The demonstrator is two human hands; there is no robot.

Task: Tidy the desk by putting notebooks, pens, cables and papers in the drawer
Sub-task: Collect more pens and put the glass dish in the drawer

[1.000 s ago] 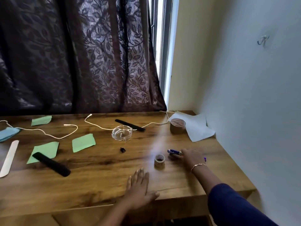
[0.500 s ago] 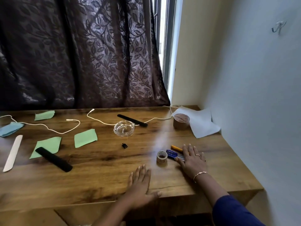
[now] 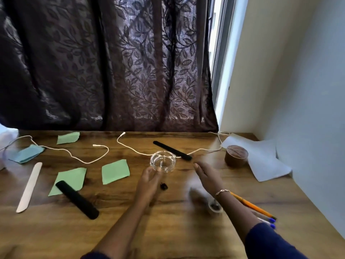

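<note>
Left hand [image 3: 149,179] loosely curled at 6 o'clock rim of glass ashtray [image 3: 163,161]; whether it grips, cannot tell. Right hand [image 3: 207,176] flat, outstretched, blurred, holding nothing, above desk [image 3: 168,230]. Pens [image 3: 252,206] on desk at its 4 o'clock, beside forearm. White cable [image 3: 137,152] at ashtray's 10 o'clock, green papers [image 3: 115,171] at 8.

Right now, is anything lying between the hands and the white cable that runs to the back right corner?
Yes. A glass ashtray sits between the left hand and the white cable, and a black strip crosses the cable just behind it. Ahead of the right hand only bare desk shows, the strip's end close by.
</note>
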